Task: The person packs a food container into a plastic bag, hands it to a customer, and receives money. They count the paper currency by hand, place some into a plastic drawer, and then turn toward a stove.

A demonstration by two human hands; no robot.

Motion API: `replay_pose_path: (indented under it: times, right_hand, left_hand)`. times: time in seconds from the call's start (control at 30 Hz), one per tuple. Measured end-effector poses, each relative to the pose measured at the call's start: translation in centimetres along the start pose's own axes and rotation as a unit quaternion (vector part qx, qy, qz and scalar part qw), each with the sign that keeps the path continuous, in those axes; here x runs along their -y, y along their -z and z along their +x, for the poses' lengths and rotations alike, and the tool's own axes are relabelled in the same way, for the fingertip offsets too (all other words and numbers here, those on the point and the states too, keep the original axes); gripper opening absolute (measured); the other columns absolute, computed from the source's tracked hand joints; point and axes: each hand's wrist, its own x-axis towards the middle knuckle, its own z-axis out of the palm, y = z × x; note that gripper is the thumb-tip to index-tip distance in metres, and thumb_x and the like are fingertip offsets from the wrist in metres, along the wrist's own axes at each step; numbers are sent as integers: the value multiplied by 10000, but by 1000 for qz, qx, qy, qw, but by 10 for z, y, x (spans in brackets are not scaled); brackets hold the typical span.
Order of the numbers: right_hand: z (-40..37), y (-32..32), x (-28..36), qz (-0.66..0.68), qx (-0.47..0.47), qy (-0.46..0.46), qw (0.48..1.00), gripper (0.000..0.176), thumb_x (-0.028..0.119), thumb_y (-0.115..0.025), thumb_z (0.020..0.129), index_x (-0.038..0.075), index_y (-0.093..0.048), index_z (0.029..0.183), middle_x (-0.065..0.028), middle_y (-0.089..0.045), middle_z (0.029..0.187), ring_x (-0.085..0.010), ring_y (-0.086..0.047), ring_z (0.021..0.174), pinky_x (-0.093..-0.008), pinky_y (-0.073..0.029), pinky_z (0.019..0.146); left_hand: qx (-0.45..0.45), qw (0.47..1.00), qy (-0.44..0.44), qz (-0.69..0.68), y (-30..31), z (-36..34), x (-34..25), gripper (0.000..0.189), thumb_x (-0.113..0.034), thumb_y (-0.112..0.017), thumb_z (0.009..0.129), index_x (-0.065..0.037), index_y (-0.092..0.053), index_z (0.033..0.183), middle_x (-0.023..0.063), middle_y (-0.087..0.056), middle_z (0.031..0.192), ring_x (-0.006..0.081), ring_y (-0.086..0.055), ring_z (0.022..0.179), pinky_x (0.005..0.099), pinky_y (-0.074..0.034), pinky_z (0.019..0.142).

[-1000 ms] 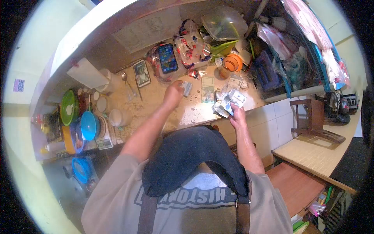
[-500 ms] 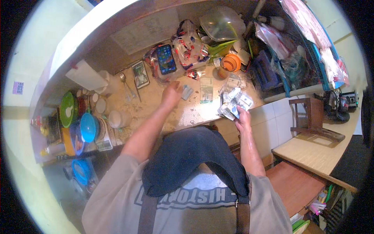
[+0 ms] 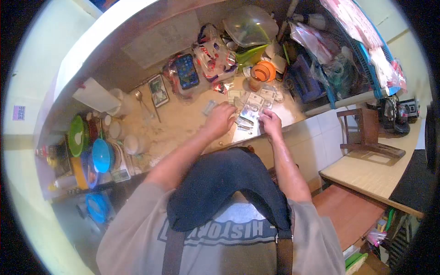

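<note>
Both of my hands are at a loose bundle of banknotes over the front part of the counter. My right hand pinches the notes at their right edge. My left hand has its fingers curled against the left edge, closed on the notes there. A small bluish banknote lies flat just beyond my left hand. Partly covered by the bundle, a greenish banknote rests on the counter. More notes lie behind the right side of the bundle, near an orange cup.
Behind the hands are a phone with a lit screen on a plastic container, a second phone, and a fork and spoon. Bowls and cups, including a blue bowl, crowd the left. A basket of plastic bags stands right.
My left hand has moved right, from beside the bluish note to the bundle. My right hand has shifted slightly left, and the fanned, crumpled notes now lie flatter between both hands.
</note>
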Motion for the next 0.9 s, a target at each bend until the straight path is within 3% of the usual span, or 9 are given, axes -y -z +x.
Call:
replay_pose_path:
  times: [0.07, 0.2, 0.33, 0.4, 0.53, 0.6, 0.67, 0.83, 0.9]
  right_hand:
    - [-7, 7, 10, 11, 36, -22, 999, 365, 48, -568, 820, -52, -485, 1161, -99, -617, 850, -141, -583, 702, -242, -473, 595]
    - [-14, 33, 12, 113, 33, -43, 992, 262, 53, -561, 832, -53, -515, 1068, -85, -593, 768, -135, -563, 628, -248, -452, 510]
    - [5, 113, -12, 166, -71, -25, 983, 101, 75, -539, 841, 11, -565, 914, -46, -554, 683, -106, -489, 508, -238, -396, 434]
    - [1, 157, 0, 240, -155, -36, 958, 83, 118, -540, 850, 45, -576, 833, -32, -545, 651, -108, -483, 516, -235, -385, 447]
    - [80, 241, -20, 245, -35, 156, 956, 131, 158, -522, 875, 35, -561, 898, -73, -574, 770, -149, -526, 652, -273, -440, 590]
    - [86, 226, 16, 262, -23, 145, 954, 172, 169, -499, 888, 22, -537, 968, -104, -567, 919, -185, -539, 796, -316, -466, 680]
    - [117, 233, 27, 322, -2, 18, 947, 189, 185, -484, 898, 37, -529, 1007, -102, -547, 1000, -203, -516, 929, -340, -471, 740]
    - [148, 220, 47, 342, -11, 16, 940, 200, 197, -488, 897, 44, -524, 1020, -93, -551, 990, -205, -523, 915, -343, -472, 734]
    - [150, 211, 49, 345, -14, 21, 938, 204, 201, -490, 896, 47, -522, 1026, -90, -553, 986, -206, -526, 909, -344, -473, 732]
  left_hand:
    - [0, 1000, 5, 21, 0, -1, -7, 386, -168, -628, 756, -42, -531, 1108, 162, -536, 1127, 344, -488, 1071, 429, -393, 917]
    - [23, 996, -19, 89, -5, -1, -9, 498, -242, -618, 779, -62, -465, 1217, 169, -461, 1255, 351, -427, 1167, 431, -362, 967]
    - [71, 994, -4, 77, -16, -1, -7, 550, -271, -620, 777, -75, -434, 1256, 174, -437, 1289, 359, -416, 1181, 426, -350, 985]
    - [103, 994, 13, 38, -13, -3, -10, 585, -280, -627, 771, -83, -413, 1278, 174, -415, 1316, 363, -408, 1190, 422, -347, 993]
    - [145, 986, 30, 75, -13, -2, -16, 603, -284, -632, 767, -83, -405, 1289, 179, -404, 1326, 363, -404, 1198, 416, -352, 990]
    - [165, 978, 50, 117, -17, -3, -18, 602, -292, -631, 766, -85, -409, 1287, 171, -396, 1335, 366, -385, 1215, 427, -352, 990]
    - [151, 972, 3, 179, -17, -5, -23, 540, -291, -600, 790, -81, -435, 1260, 163, -371, 1359, 357, -391, 1210, 423, -359, 977]
    - [165, 975, 23, 148, -26, -6, -19, 622, -304, -629, 767, -111, -396, 1310, 150, -331, 1386, 366, -323, 1261, 439, -330, 1012]
    - [195, 972, 87, 101, -28, -6, -19, 620, -280, -640, 760, -111, -399, 1307, 148, -319, 1394, 370, -312, 1267, 440, -318, 1021]
